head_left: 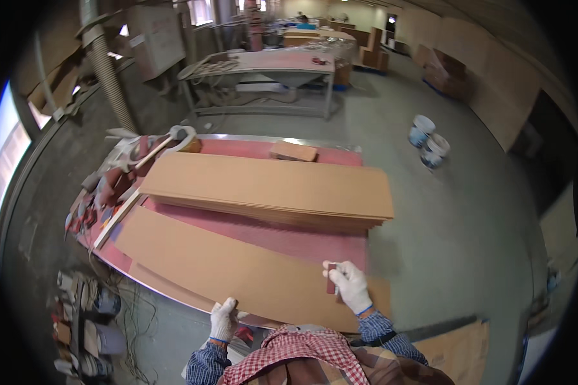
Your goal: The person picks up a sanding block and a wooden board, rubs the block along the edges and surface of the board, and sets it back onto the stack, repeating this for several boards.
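Observation:
A long brown board (237,269) lies across the near side of a red-topped worktable (302,240). My left hand (224,319), in a white glove, grips the board's near edge. My right hand (348,285), also gloved, rests on the board's right part and is closed on a small dark red block (331,281). Behind the board sits a stack of several similar boards (270,186).
A small wooden block (293,151) lies at the table's far edge. Tools, strips and clutter (119,179) crowd the table's left end. Two white buckets (428,141) stand on the concrete floor at right. A machine table (270,67) stands farther back. More boards (456,350) lie at lower right.

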Demonstrator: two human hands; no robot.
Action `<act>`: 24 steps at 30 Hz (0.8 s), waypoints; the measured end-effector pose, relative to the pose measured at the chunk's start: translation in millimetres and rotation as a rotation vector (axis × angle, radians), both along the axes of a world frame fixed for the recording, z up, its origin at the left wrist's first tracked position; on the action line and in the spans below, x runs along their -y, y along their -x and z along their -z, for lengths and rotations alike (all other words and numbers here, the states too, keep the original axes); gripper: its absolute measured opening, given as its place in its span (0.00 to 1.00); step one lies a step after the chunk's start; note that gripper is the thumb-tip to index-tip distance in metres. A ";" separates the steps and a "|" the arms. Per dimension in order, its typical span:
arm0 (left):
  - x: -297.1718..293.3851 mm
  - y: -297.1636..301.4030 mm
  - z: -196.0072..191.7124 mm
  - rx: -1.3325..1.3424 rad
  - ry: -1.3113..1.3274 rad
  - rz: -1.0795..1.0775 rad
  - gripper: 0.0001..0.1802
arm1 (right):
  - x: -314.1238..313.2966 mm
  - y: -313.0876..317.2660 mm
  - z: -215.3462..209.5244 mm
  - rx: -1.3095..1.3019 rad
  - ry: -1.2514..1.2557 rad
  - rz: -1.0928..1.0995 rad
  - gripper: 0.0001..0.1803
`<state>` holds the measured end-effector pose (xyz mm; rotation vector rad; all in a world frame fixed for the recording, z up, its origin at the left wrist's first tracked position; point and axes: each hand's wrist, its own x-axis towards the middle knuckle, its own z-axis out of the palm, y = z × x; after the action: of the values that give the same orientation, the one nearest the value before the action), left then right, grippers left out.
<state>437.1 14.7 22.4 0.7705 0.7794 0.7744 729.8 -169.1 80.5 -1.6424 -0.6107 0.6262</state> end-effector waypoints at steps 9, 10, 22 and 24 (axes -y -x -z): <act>-52.2 -119.0 -118.1 0.078 -0.263 -0.035 0.06 | 129.6 3.1 -26.7 -0.178 -0.401 0.554 0.07; -69.2 -129.4 -111.5 0.108 -0.268 -0.001 0.06 | 139.7 7.0 -23.8 -0.177 -0.398 0.564 0.07; -163.2 -228.9 -54.2 -0.374 -0.066 0.127 0.13 | 184.2 31.6 56.3 -0.376 -0.185 0.727 0.04; -158.1 -227.3 -47.9 -0.450 -0.063 0.134 0.17 | 193.7 24.2 85.0 -0.369 -0.174 0.717 0.03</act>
<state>664.4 172.8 70.3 1.0619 1.0955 0.5101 705.6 -362.8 -4.5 -1.4018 0.1959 0.3142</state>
